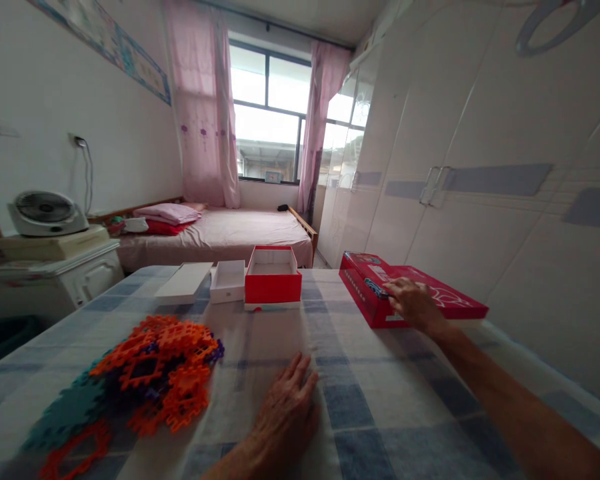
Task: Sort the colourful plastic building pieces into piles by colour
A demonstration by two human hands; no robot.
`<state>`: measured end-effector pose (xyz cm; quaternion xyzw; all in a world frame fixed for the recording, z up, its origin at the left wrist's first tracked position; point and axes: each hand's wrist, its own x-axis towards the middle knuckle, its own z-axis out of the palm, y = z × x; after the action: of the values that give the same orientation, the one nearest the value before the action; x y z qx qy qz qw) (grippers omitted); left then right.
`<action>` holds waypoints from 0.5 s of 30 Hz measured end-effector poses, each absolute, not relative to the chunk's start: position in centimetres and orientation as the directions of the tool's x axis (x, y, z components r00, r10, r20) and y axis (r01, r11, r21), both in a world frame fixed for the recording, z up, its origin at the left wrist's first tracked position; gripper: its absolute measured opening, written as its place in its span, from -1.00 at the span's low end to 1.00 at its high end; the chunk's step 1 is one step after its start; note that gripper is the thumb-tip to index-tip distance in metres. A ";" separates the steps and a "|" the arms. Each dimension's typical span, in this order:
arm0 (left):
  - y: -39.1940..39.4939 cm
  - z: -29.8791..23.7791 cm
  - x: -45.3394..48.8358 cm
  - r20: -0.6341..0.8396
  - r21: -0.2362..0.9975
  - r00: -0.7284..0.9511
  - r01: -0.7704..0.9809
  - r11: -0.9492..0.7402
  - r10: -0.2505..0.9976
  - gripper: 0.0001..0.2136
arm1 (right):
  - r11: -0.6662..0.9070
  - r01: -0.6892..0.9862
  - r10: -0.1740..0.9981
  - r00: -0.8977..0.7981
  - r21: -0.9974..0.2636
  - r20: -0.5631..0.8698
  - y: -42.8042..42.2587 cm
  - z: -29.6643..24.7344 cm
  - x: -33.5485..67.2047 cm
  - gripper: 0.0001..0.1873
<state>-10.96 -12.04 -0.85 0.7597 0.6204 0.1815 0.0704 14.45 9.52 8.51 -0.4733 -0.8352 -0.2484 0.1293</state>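
Leftmost on the counter covered in blue-and-white checked cloth point(360, 393) lies a heap of flat, notched orange, teal and purple interlocking pieces point(187, 387). Behind it sit a flat white cardboard box point(184, 283), a small open white box point(227, 283) and an open red cardboard box with a white interior point(273, 288). Nearer, the left hand point(291, 397) rests palm down, fingers slightly spread, grasping nothing. Well apart from it, a glossy red printed box point(357, 290) lies under the right hand point(413, 300), its fingers touching the top; whether they grip, I cannot tell.
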 end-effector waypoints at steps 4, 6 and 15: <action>-12.1 -0.8 -10.8 0.179 0.330 0.169 0.918 -0.221 0.969 -0.53 | 0.424 0.796 0.672 -0.596 0.432 0.439 9.3 8.8 13.9 -0.70; -12.1 -0.8 -10.8 0.182 0.340 0.166 0.914 -0.221 0.969 -0.54 | 0.408 0.778 0.665 -0.612 0.479 0.428 9.3 8.8 13.6 -0.69; -12.0 -0.9 -11.0 0.196 0.354 0.155 0.909 -0.217 0.968 -0.53 | 0.160 0.987 0.623 -0.100 -0.001 0.776 7.8 12.5 15.1 -0.66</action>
<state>-11.04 -11.98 -0.89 0.7561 0.6209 0.1923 0.0765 15.13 7.82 12.53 -0.5854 -0.6875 -0.2781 0.3277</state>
